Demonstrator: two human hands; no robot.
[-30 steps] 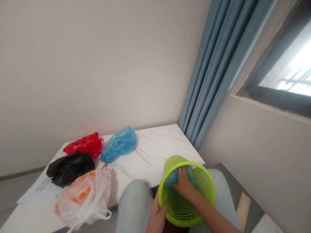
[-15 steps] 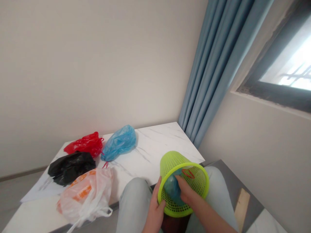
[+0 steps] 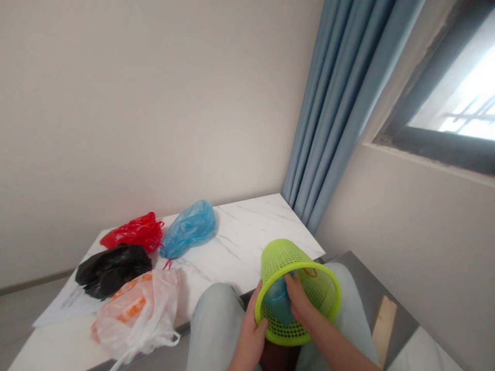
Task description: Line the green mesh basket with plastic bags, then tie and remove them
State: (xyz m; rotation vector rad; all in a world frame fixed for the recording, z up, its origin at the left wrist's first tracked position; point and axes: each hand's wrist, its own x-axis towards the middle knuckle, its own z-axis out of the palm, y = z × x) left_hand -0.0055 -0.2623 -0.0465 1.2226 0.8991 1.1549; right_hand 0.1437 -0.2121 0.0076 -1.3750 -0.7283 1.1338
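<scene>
Observed from beside the seated person: the green basket (image 3: 284, 255) lies tipped over on the lap (image 3: 212, 319), off the desk (image 3: 247, 226) and just short of its near edge.

The left hand (image 3: 253, 335) is clenched on the rim at the near-left side, thumb hooked over it. In my judgement this grip braces the basket against the knees so it cannot roll. The right hand (image 3: 299, 304) is inside the mouth, past the left hand. Its fingers appear closed on a teal bag (image 3: 275, 304) pressed against the inner wall. A red string (image 3: 309, 270) shows just beyond these fingers.

Orientation: the mouth faces the person. The closed base points away from both hands, up towards the desk. The long axis runs from lap to desk, slanted.

Well beyond the left hand, on the desk: a red bag (image 3: 133, 233), a blue bag (image 3: 189, 229), a black bag (image 3: 110, 265) and a white bag (image 3: 133, 312).
</scene>
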